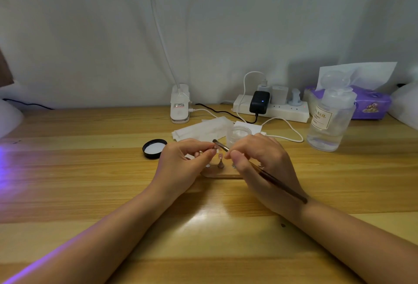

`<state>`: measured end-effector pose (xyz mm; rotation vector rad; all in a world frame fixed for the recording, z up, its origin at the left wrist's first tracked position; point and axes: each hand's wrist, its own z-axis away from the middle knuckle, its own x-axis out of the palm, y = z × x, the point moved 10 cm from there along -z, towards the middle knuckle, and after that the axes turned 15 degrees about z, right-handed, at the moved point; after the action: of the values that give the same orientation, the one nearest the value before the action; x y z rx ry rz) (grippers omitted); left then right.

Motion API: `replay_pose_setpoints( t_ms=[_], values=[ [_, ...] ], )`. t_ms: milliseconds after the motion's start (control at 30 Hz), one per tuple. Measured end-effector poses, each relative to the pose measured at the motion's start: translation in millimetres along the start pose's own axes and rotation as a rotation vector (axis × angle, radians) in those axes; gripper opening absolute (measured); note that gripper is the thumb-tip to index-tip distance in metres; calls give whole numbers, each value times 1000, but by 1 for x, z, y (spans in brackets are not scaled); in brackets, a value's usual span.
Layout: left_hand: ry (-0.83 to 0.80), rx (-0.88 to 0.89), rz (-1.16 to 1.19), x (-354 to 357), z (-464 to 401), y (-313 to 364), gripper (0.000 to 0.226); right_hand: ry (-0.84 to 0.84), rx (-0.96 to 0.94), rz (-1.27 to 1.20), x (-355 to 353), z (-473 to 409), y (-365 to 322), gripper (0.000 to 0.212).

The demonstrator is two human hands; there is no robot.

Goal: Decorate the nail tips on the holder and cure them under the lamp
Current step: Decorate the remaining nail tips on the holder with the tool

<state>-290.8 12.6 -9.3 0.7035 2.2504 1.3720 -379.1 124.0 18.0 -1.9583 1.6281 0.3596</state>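
A nail tip (219, 156) stands on its peg on the holder (222, 173), mid-table (90, 181) between both hands; the left hand (183, 166) pinches something small at the brush (260, 169) head, too small to make out, while the right hand (260, 166) grips the brush's ferrule between thumb and fingers, handle trailing over the wrist. Close behind crowd a jar (238, 135), lid (155, 148), wipes (201, 130) and bottle (331, 120), with the power strip (271, 109) along the far edge and bare wood stretching left and toward the near edge.
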Motion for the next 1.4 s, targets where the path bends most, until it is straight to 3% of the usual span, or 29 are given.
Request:
replay_pose_setpoints(
  t_ms=[200, 400, 667, 867, 1067, 1233, 1400],
  values=[
    [4, -23, 20, -1, -1, -3, 22, 38, 15, -41, -8, 2, 5, 45],
    [12, 2, 5, -1, 0, 1, 30, 25, -28, -6, -1, 0, -3, 35],
    [6, -16, 27, -1, -1, 0, 24, 70, -36, 53, -11, 2, 0, 47],
    [15, 7, 3, -2, -1, 1, 27, 36, -86, 108, -3, 1, -9, 33],
    [8, 10, 11, -1, -1, 1, 26, 69, -20, 67, -11, 2, 1, 46],
    [16, 20, -1, -2, -1, 1, 28, 46, -54, 59, -6, 1, -6, 37],
    [12, 7, 18, -2, -2, -1, 24, 34, -45, 44, -7, 2, -2, 45]
  ],
)
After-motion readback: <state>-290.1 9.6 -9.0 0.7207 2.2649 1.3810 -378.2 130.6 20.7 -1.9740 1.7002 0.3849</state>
